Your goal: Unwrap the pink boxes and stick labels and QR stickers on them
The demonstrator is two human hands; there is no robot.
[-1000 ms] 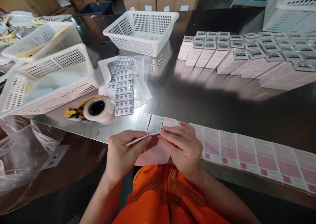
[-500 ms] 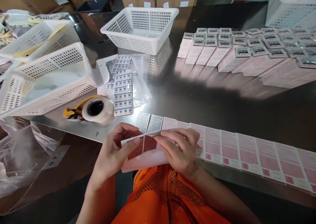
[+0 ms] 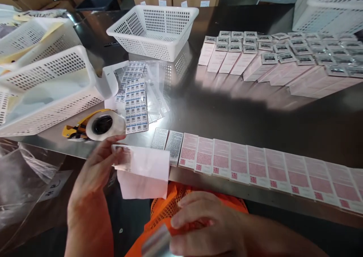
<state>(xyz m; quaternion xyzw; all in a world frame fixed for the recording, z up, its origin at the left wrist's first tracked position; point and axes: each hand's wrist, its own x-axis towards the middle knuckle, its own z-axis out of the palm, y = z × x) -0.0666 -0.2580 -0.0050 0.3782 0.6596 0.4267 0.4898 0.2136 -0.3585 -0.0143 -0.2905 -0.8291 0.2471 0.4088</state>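
Left hand (image 3: 93, 170) pinching pale pink leaflet (image 3: 144, 172), folded, glossy clear edge.

The person is wearing an orange mesh vest (image 3: 167, 208), its weave showing small holes, bunching just below the table (image 3: 215, 109) edge. Both forearms and hands are showing bare, ringless.

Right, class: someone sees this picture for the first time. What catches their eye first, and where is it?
Probably the long row of pink printed leaflets along the near table edge, then the left hand holding up a pale pink sheet at lower left. White perforated baskets at the back and left come next.
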